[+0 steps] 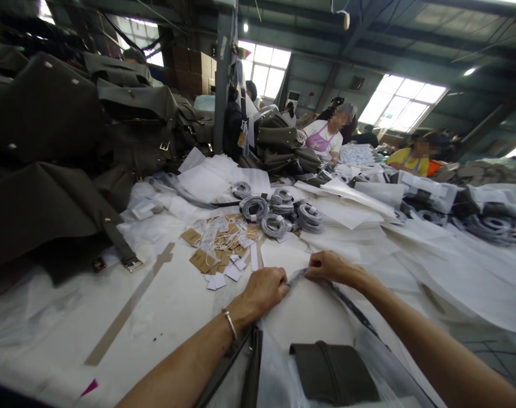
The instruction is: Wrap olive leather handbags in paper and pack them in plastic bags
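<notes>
Between my two hands runs a thin strap (297,277) in greyish clear wrapping. My left hand (266,288), with a bangle on its wrist, is closed around one end of this stretch. A short gap to the right, my right hand (327,266) pinches the same strap, and a dark length of it trails down below that hand. Beneath my forearms lies a dark olive bag (252,362), partly out of view, with white wrapping sheet about it. A dark olive flap-like piece (334,371) with a raised middle band shows at the bottom.
Ahead lie brown hang tags (204,259) with white strings, and several coiled wrapped straps (254,209). Dark bags (49,198) are piled on the left, near a grey-brown strip (130,306). White sheets (436,266) cover the right. Co-workers (326,136) sit farther back.
</notes>
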Demonstrator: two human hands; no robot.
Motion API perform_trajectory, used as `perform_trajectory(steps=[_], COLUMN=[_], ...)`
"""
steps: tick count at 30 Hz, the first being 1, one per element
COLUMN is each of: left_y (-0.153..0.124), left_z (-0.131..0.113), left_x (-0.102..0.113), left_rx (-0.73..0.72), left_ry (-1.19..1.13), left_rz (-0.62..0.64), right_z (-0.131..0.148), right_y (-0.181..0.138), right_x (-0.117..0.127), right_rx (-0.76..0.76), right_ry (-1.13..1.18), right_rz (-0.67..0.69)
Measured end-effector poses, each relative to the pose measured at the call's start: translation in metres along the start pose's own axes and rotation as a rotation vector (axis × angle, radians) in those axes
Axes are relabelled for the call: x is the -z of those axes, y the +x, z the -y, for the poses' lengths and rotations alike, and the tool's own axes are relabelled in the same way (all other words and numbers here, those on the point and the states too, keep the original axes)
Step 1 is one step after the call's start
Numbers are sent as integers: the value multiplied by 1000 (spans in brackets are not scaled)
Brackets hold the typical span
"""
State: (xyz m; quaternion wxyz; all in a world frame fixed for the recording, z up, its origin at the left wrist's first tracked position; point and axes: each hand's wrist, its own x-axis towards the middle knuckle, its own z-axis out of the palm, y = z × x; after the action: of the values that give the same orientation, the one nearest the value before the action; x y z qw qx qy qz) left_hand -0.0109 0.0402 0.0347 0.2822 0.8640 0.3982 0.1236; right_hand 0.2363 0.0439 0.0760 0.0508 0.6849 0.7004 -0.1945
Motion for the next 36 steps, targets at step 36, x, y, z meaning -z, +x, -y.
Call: perform_trajectory(steps=[36], left_y=[-3], left_z=[9], left_x=[-3], left_rx=[-11], left_ry=[-42], left_rz=[-78], right_z=[162], right_y=[91], right_x=[-3], right_rx=[209], right_ry=[-319], right_rz=[-268])
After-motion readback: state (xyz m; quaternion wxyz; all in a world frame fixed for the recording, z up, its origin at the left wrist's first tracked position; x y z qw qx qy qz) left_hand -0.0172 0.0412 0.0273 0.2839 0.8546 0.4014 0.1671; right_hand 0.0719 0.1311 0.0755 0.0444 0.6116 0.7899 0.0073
